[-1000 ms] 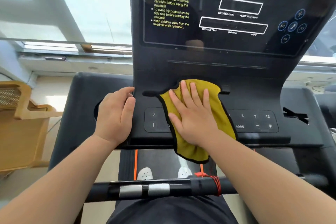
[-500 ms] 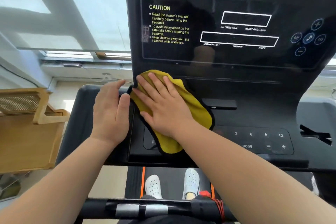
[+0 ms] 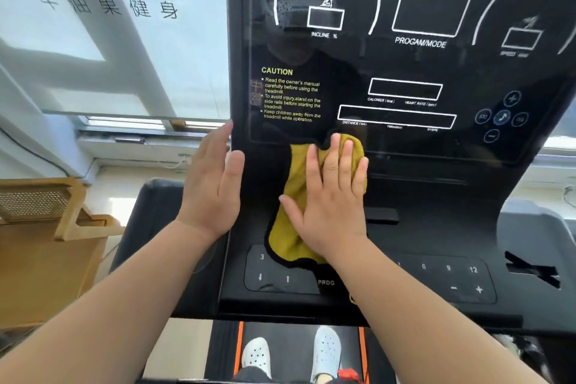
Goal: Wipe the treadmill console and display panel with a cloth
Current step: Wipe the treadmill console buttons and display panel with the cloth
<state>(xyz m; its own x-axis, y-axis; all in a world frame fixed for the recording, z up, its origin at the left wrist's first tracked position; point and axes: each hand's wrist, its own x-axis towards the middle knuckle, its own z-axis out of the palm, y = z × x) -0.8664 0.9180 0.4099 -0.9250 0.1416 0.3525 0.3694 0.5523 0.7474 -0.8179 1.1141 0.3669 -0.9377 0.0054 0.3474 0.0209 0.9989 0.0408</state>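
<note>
The black treadmill console [image 3: 420, 227] rises in front of me, with a glossy display panel [image 3: 405, 65] above and a button strip [image 3: 280, 274] below. A yellow cloth with a dark edge [image 3: 290, 221] lies flat against the console just under the display's lower edge. My right hand [image 3: 330, 196] presses on it with fingers spread, fingertips reaching the display's bottom border. My left hand [image 3: 215, 184] rests flat on the console's left edge, thumb on the front face, holding nothing.
A frosted window with lettering [image 3: 109, 25] fills the upper left. A wooden rack [image 3: 46, 227] stands at the left. Below the console I see the treadmill belt [image 3: 293, 343] with orange stripes and two white shoes [image 3: 325, 352].
My right hand has carried the cloth from the button strip up and right to the display's lower edge. My left hand slid up the console's left side. The view tilted upward.
</note>
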